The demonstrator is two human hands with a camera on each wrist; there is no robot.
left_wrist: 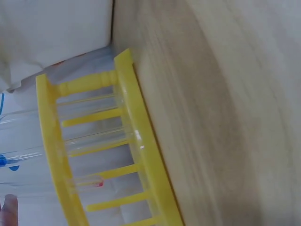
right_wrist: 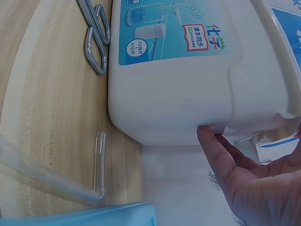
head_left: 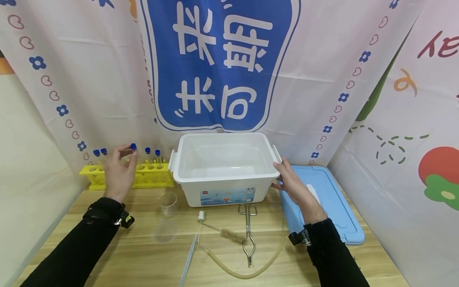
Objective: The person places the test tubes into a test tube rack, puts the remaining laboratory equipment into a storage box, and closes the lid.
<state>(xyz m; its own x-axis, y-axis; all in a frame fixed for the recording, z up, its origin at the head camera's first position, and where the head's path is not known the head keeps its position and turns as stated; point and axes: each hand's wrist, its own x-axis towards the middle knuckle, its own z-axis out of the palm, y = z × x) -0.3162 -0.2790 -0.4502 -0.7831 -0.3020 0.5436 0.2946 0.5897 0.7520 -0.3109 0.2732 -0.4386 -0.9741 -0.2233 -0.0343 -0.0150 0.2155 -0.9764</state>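
At the left, my left hand is over the yellow test tube rack, thumb and fingers pinching a blue-capped test tube near its top. The left wrist view shows the rack's end and clear tubes in its slots; only a fingertip appears there. Several other tubes with blue caps stand in the rack. My right hand grips the right side of a white plastic bin by its handle. Seen from the right wrist, its fingers lie against the bin's outer wall under the rim.
In front of the bin lie metal crucible tongs, a test tube brush, tweezers and rubber tubing. A clear beaker stands left of them. Under my right forearm rests a blue lid. A printed curtain hangs behind.
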